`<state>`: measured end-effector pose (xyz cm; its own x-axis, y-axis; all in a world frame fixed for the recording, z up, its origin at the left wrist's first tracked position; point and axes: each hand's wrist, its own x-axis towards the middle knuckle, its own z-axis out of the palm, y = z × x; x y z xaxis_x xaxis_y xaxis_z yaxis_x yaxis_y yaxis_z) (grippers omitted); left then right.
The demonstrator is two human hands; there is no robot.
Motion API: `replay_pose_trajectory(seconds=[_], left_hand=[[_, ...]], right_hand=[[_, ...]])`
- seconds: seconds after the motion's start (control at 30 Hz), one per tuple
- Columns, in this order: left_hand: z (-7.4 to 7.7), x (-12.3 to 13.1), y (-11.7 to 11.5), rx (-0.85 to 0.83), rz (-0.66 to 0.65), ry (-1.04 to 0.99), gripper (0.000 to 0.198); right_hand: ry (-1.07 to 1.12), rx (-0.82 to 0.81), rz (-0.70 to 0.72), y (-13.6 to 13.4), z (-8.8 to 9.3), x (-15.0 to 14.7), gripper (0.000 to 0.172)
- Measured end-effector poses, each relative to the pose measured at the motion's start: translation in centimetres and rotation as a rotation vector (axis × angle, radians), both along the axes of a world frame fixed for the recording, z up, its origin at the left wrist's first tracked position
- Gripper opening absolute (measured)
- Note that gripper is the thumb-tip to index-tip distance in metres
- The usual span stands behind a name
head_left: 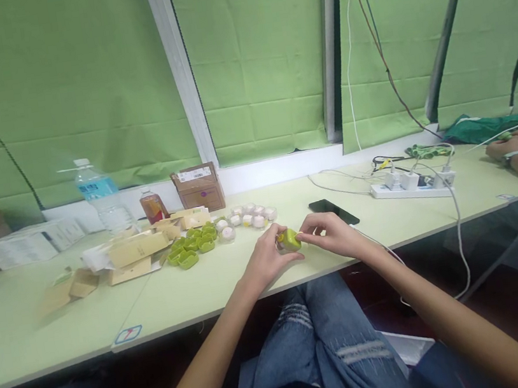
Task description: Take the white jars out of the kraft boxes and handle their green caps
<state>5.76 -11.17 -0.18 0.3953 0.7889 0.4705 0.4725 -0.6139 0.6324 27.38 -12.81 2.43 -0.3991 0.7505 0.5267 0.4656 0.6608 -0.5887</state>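
Near the table's front edge, my left hand (267,254) is closed around a small green plastic container (289,239), its thumb along the near side. My right hand (329,233) is closed too, thumb and fingertips pinching the container's right edge. What the container holds is hidden by the fingers and its tilt. To the left lie several similar green plastic cups (188,258) in a loose group. Behind them are several small clear cups (227,234) with pale pink-white contents.
Flattened cardboard (139,248), a water bottle (99,194), a drink bottle (152,207) and a brown carton (199,189) stand or lie left. A phone (333,211) lies behind my right hand; a power strip (410,191) with cables sits right. Another person's hands (506,148) are far right.
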Motion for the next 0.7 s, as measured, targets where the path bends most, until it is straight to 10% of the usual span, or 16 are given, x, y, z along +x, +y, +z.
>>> replay_pose_trajectory(seconds=[0.43,0.7], left_hand=[[-0.5,0.5,0.1,-0.251,-0.175,-0.210,0.062],[-0.4,0.4,0.1,-0.151,-0.088,-0.099,0.049]], right_hand=[[0.245,-0.214,0.060,0.6,-0.9,-0.4,0.029],[0.117,0.017,-0.037,0.6,-0.6,-0.2,0.021]])
